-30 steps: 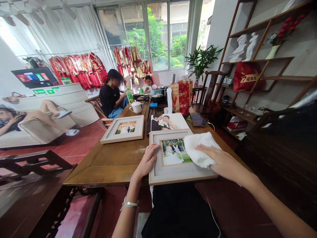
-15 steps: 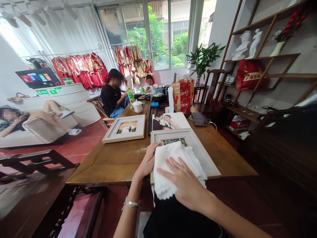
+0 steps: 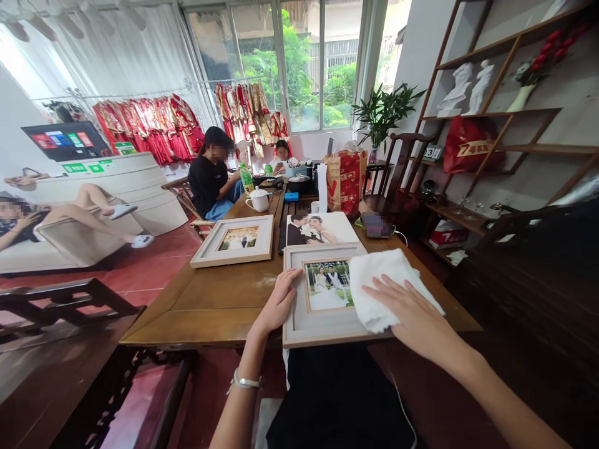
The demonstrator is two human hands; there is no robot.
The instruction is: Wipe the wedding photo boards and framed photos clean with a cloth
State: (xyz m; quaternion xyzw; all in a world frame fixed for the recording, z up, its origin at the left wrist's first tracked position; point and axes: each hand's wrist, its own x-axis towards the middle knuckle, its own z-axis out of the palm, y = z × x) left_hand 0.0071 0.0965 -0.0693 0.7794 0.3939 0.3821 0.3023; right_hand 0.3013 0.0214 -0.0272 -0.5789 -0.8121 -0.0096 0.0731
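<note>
A light wooden picture frame (image 3: 318, 340) with a photo of a couple outdoors lies at the table's near edge. My left hand (image 3: 279, 304) is closed on its left side, fingertips over the rim; the thumb is hard to see. Spread flat on a white cloth (image 3: 379, 268), my right hand (image 3: 412, 312) presses it against the right part of the frame. The cloth hides that side of the frame and hangs past its edge. Behind it lies a large couple's portrait print (image 3: 334, 229). A second framed photo (image 3: 233, 242) lies to the left.
On the wooden table (image 3: 196, 312) stand a white teapot (image 3: 258, 199), a green-labelled bottle (image 3: 246, 178), a red and tan paper bag (image 3: 345, 184) and a phone (image 3: 378, 226) on a cable. One person (image 3: 213, 171) sits at the table's left, another farther back, and a third reclines on a sofa.
My right hand has slid the cloth rightward across the frame, uncovering the photo and the frame's lower left part. My left hand stays at the frame's left side.
</note>
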